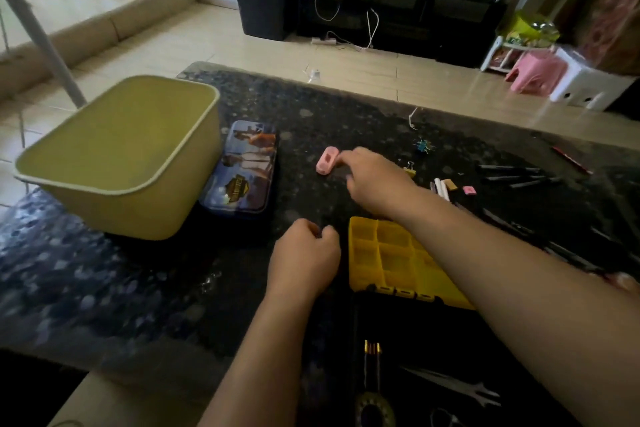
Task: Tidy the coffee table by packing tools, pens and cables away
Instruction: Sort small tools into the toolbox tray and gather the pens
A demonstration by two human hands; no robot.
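Desk: dark speckled top that fills the view from near to far.

Yellow-green tub: far left on the desk, open top.

Yellow divided tray: near centre. Its right part is hidden under the right forearm, and its near edge meets a black case.

Printed pencil tin: lies flat, lid shut, tucked against the tub's right side.

Right hand: reaches to the far side past the tray, palm down and fingers loosely bent. Nothing is seen in its grip. The index fingertip is at the right edge of the pink eraser-like piece.

Left hand: just left of the tray, curled into a loose fist with thumb against fingertips. I cannot tell whether anything small is pinched there.

Black pens: loose group on the far right of the desk.

Metal tool: near right, on the black case; blurred.

Yellow binder clip: just right of the right hand.

Small pink eraser: left of the pens.
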